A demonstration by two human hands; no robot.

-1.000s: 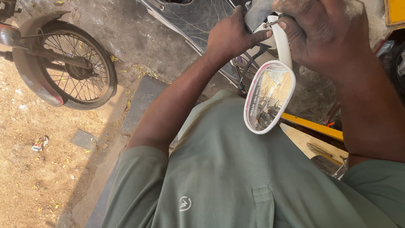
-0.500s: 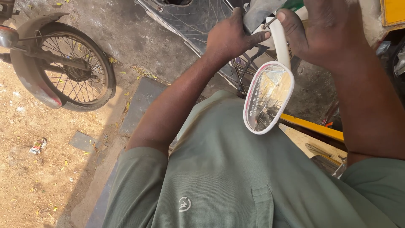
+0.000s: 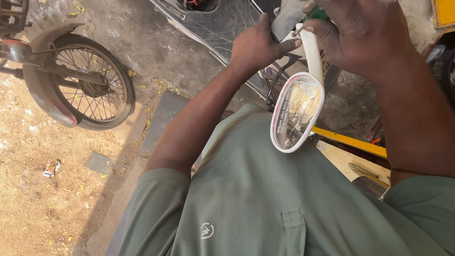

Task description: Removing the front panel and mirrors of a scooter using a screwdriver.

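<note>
Up near the top of the view, the left hand (image 3: 258, 45) wraps its fingers around a grey part beside the white stalk of a rear-view mirror (image 3: 297, 114), thumb touching the stalk. The right hand (image 3: 365, 38) has its fingers clamped on a green-handled tool (image 3: 315, 13) at the stalk's top. A motorcycle wheel (image 3: 90, 87) stands well apart on the dirt ground.
</note>
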